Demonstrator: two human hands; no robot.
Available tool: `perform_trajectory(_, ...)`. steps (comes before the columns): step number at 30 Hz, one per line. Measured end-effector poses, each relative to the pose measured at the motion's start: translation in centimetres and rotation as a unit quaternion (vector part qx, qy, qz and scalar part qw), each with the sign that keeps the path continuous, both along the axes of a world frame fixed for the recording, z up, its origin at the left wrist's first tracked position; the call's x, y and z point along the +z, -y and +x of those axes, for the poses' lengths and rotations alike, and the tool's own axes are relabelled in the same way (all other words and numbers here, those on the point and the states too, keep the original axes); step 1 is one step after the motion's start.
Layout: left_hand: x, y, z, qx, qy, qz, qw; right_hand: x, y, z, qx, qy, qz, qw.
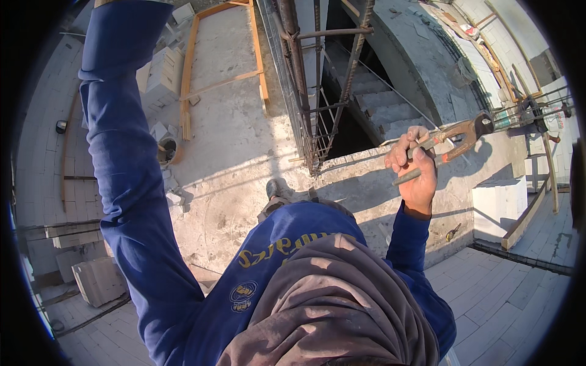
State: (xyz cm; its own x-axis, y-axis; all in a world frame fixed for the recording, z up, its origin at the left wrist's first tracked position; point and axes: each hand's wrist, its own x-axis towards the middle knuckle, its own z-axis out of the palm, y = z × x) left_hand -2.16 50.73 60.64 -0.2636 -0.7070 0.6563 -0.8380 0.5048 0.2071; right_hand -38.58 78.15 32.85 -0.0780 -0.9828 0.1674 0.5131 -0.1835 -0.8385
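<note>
In my right hand [417, 168] is a pair of long-handled pincers [459, 136]. My fingers wrap round its worn orange and bare-metal handles, and the dark jaw end points to the right. The two handles stand somewhat apart. Beyond the jaws, thin steel bars [552, 110] cross the right edge of the view; I cannot tell whether the jaws touch them. My left arm [125, 140], in a blue sleeve, reaches up to the top left edge. Only a sliver of wrist shows there, so the left hand and anything it holds are outside the picture.
A rusty rebar column cage [317, 91] rises ahead, beside an opening over concrete stairs [387, 100]. On the left stand an orange-brown timber frame [190, 73], white blocks [165, 73] and a bucket [168, 149]. To the right are a white block [499, 210] and a leaning plank [526, 216].
</note>
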Motion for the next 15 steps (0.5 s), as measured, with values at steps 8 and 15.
perform_trajectory(8,0.1,-2.1,-5.5,0.105,-0.108,-0.145,0.978,-24.1,-9.2,-6.2,-0.012,-0.179,0.514,0.839)
perform_trajectory(15,-0.1,-1.5,-6.4,0.135,-0.120,-0.036,0.983,-28.7,-6.8,-11.2,-0.009,-0.299,0.499,0.813)
